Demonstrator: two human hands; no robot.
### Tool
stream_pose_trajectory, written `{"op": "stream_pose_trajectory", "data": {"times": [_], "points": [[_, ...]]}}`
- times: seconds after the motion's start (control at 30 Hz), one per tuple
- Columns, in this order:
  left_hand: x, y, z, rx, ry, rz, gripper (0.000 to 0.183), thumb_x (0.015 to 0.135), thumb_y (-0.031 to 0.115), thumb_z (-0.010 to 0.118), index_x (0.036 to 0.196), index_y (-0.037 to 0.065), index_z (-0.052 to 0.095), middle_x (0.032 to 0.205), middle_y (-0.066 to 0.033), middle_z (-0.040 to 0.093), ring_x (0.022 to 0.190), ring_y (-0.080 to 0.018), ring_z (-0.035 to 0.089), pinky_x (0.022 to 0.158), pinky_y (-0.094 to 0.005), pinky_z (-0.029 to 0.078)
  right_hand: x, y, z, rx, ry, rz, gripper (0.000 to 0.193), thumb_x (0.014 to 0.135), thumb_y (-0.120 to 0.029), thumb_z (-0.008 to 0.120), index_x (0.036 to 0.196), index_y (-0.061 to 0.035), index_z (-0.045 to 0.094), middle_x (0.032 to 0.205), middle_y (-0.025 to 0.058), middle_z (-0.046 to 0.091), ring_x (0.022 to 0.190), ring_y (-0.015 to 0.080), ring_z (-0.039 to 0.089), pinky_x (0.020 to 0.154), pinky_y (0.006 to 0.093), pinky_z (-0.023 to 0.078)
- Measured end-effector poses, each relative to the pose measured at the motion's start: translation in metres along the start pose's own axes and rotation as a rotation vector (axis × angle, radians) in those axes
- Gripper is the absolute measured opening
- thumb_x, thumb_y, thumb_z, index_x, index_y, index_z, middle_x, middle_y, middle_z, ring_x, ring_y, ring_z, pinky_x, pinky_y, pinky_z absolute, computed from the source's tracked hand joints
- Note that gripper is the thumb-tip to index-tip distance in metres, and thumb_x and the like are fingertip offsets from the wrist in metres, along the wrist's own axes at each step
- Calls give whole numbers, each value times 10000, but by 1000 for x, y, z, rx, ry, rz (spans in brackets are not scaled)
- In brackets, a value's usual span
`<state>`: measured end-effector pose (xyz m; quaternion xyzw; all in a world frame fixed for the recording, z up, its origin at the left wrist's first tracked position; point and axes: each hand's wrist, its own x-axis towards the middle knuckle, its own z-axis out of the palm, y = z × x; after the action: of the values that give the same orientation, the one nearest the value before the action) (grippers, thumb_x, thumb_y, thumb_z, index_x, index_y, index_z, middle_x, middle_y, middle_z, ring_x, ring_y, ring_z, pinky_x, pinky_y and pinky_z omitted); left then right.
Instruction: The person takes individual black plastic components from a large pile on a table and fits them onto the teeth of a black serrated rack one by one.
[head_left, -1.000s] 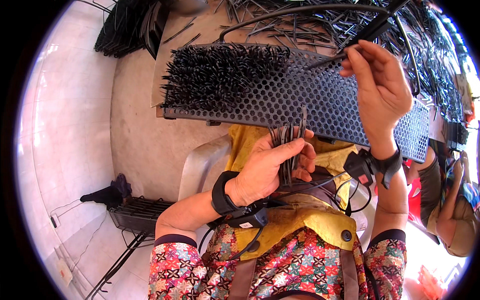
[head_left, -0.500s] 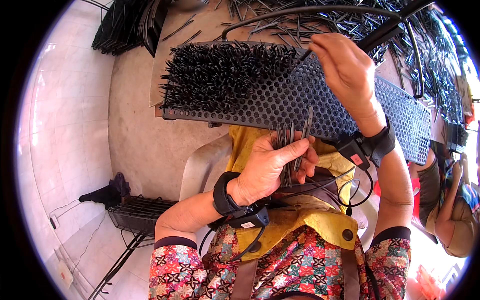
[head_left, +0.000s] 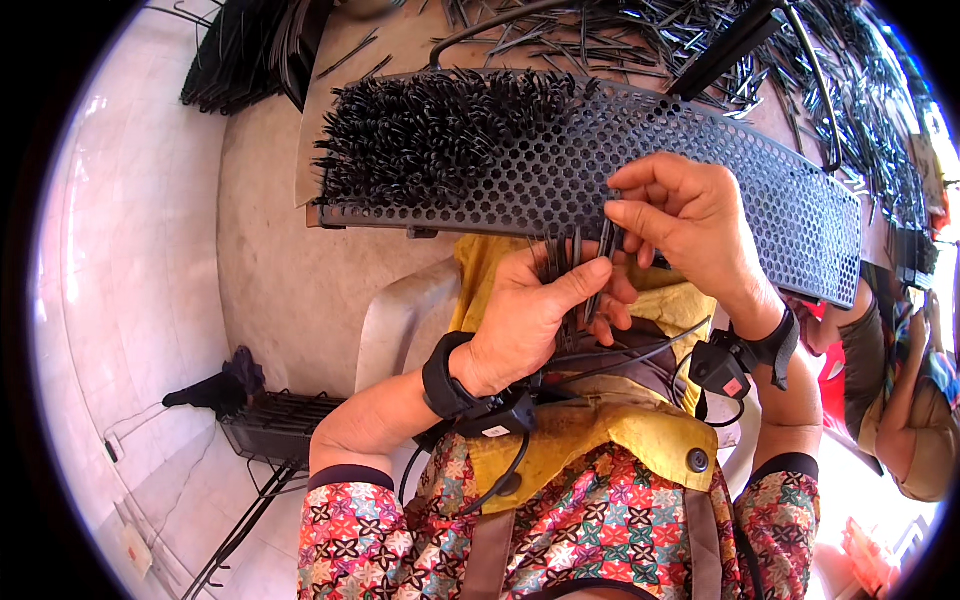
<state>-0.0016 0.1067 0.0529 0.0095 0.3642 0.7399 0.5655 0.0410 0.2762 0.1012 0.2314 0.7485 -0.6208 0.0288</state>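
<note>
A long dark grey perforated panel (head_left: 765, 190) lies across in front of me, with rows of round holes. Its left part is packed with upright black strips (head_left: 420, 140), while holes show bare from the middle to the right end. My left hand (head_left: 525, 325) is closed round a small bunch of thin black strips (head_left: 562, 258), just below the panel's near edge. My right hand (head_left: 700, 225) has thumb and forefinger pinched on the upper end of one black strip (head_left: 607, 240), which still passes between the left fingers.
Loose black strips (head_left: 620, 45) are heaped on the table beyond the panel, under a dark metal bar (head_left: 725, 55). Bundled black pieces (head_left: 235, 60) stand at the far left. A black rack (head_left: 285, 425) is on the floor at left. Another person (head_left: 905, 430) sits at the right.
My right hand has come down and nearer from the panel's holes to the bunch in my left hand, and now pinches a strip there. The left hand has hardly moved.
</note>
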Motion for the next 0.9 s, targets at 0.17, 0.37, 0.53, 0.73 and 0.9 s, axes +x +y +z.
{"op": "stream_pose_trajectory", "data": {"times": [0.17, 0.37, 0.53, 0.73, 0.9], "points": [[-1, 0, -3, -108, 62, -79, 239, 922, 170, 548, 1067, -20, 562, 889, -168, 643, 731, -242, 655, 584, -310, 555, -4, -4, -4, -49, 117, -13, 101, 827, -36, 634, 910, 21, 620, 658, 29, 607, 536, 57, 548, 436, 199, 439], [-1, 1, -3, -232, 71, -181, 263, 931, 182, 529, 1107, -13, 536, 930, -168, 640, 787, -251, 656, 665, -355, 564, 19, -10, -21, -65, 510, -454, 108, 817, -32, 659, 921, -10, 642, 699, 13, 634, 551, 41, 554, 468, 173, 428], [-1, 2, -3, -255, 50, -240, 288, 933, 196, 524, 1147, 4, 512, 929, -152, 634, 799, -247, 650, 696, -389, 561, 50, -7, -16, -439, 730, -889, 132, 769, -17, 699, 893, -14, 653, 748, 61, 661, 605, 127, 626, 549, 227, 488], [-1, 4, -5, -244, 29, -274, 298, 927, 193, 536, 1170, 24, 503, 863, -130, 638, 727, -234, 643, 594, -353, 540, 70, -8, -8, -666, 607, -1216, 198, 709, 55, 685, 890, -9, 636, 807, 122, 654, 692, 269, 639, 608, 305, 521], [0, 4, -4, -203, 41, -230, 316, 918, 198, 553, 1171, 16, 500, 823, -120, 632, 692, -219, 630, 535, -314, 511, 76, -1, -10, -960, 326, -1079, 266, 768, -1, 686, 1030, -14, 639, 789, 138, 643, 644, 220, 623, 592, 310, 495]]}}
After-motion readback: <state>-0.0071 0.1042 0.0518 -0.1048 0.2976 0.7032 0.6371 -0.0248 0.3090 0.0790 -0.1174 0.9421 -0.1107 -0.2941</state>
